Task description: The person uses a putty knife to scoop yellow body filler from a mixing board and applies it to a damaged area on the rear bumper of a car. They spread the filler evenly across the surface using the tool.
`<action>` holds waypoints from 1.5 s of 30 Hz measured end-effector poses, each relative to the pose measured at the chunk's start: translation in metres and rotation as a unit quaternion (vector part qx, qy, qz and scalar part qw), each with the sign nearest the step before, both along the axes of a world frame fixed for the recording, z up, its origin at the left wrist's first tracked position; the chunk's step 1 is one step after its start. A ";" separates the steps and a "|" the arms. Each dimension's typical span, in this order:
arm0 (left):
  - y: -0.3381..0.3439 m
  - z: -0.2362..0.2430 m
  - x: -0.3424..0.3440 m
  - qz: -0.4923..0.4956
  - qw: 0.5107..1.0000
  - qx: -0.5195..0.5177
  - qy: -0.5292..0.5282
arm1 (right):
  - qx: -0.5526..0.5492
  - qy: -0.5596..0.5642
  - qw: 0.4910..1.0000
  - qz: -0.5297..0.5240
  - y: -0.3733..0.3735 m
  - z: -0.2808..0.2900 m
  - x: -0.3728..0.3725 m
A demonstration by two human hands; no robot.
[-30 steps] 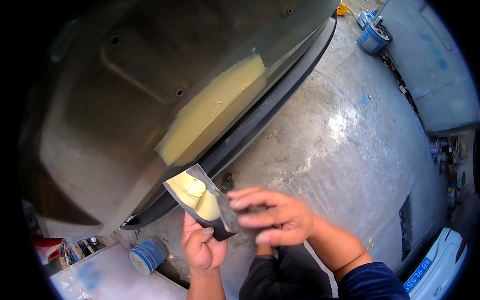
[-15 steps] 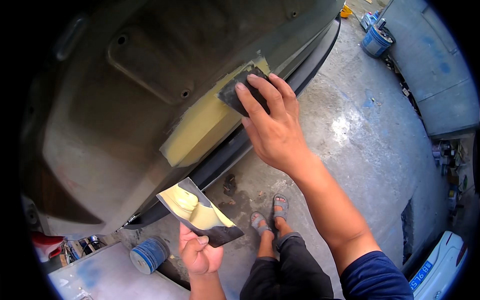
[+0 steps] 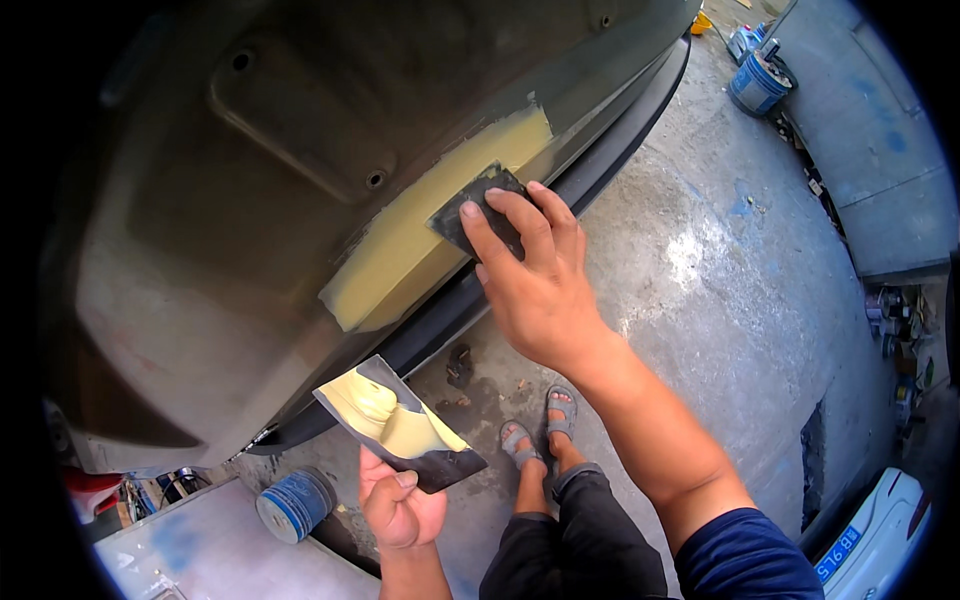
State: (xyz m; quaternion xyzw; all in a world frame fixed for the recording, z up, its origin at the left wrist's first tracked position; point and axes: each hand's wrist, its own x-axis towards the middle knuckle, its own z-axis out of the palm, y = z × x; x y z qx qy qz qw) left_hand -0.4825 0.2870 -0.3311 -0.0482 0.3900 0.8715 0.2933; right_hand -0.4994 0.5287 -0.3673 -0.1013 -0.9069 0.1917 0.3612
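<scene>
A grey-brown vehicle body panel (image 3: 200, 260) fills the upper left, with a long strip of yellow body filler (image 3: 385, 265) spread near its lower edge. My right hand (image 3: 540, 280) presses a black flat spreader (image 3: 468, 210) against the middle of that strip, fingers on its back. Lower down, my left hand (image 3: 400, 510) pinches a dark flat plate (image 3: 440, 470) by its near corner, thumb on top. Thick pale yellow filler (image 3: 372, 400) lies heaped on the plate. The plate is held apart from the panel.
Black trim (image 3: 440, 330) runs along the panel's lower edge. A blue bucket (image 3: 297, 507) stands at lower left, another blue bucket (image 3: 757, 85) at upper right beside a grey panel (image 3: 880, 130). A white car (image 3: 875, 540) is at lower right. My sandalled feet (image 3: 545, 430) stand on concrete.
My right hand has drawn the spreader down and slightly left, uncovering smoothed filler at the strip's upper right end. The left hand and its plate stay in place.
</scene>
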 end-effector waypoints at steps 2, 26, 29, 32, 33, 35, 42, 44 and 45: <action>0.000 0.001 0.001 0.009 1.000 -0.004 -0.007 | -0.001 -0.007 1.000 0.004 -0.003 -0.003 0.005; 0.000 0.011 0.004 -0.018 1.000 0.005 0.014 | -0.018 0.018 1.000 0.014 -0.006 0.012 0.003; -0.005 0.007 0.007 -0.024 1.000 0.008 0.008 | -0.003 0.045 0.999 0.001 -0.011 0.019 -0.012; -0.007 0.004 0.007 -0.020 1.000 0.006 0.002 | 0.000 0.052 0.999 -0.006 -0.017 0.022 -0.019; -0.008 0.003 0.007 -0.018 1.000 0.005 0.003 | 0.004 0.051 0.999 -0.006 -0.018 0.021 -0.020; -0.009 0.001 0.007 -0.016 1.000 0.004 0.006 | 0.011 0.050 0.999 -0.008 -0.021 0.018 -0.022; -0.010 -0.001 0.004 0.002 1.000 0.000 -0.006 | 0.001 0.009 1.000 0.000 -0.033 -0.001 -0.003; -0.010 -0.001 0.004 0.006 1.000 -0.008 -0.007 | -0.001 -0.002 1.000 0.001 -0.035 -0.006 0.003; -0.009 -0.001 0.004 0.006 1.000 -0.006 -0.007 | -0.008 -0.012 1.000 0.004 -0.036 -0.008 0.008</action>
